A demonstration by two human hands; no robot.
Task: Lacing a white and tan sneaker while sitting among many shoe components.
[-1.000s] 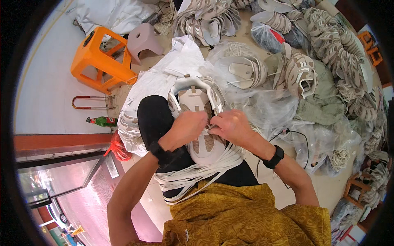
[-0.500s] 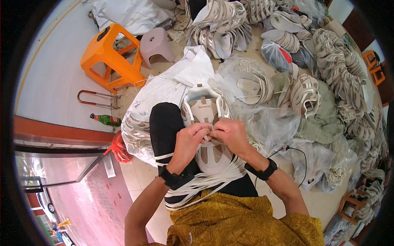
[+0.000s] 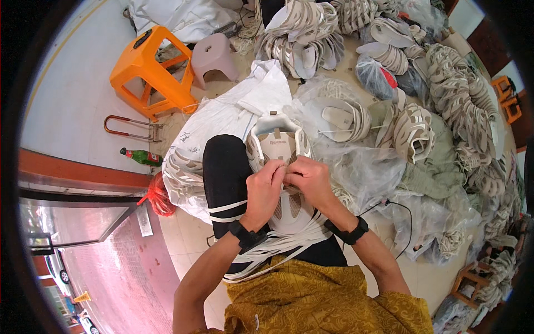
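A beige and white sneaker [image 3: 289, 218] sits between my thighs, toe toward me and heel away. Over its lacing area, both hands meet with fingertips almost touching. My left hand [image 3: 266, 186] is closed in a pinch below the tongue [image 3: 277, 149]. Pinched from the other side, my right hand [image 3: 309, 181] is also closed. What they grip looks like a white shoelace, mostly covered by the fingers. A bundle of long white shoelaces [image 3: 272, 251] lies across my lap, with some strands looped around my left thigh [image 3: 225, 172].
An orange stool [image 3: 153, 72] and a small mauve stool [image 3: 214, 58] stand far left. A white sack [image 3: 222, 119] with shoe uppers [image 3: 183, 175] lies beyond my left leg. A green bottle [image 3: 143, 157] rests by the doorway. Stacked uppers [image 3: 461, 94] and plastic bags [image 3: 367, 172] cover the right.
My left hand has shifted slightly up and right, its fingertips now higher on the lacing area. My right hand has moved slightly up, and both remain pinched together over the sneaker.
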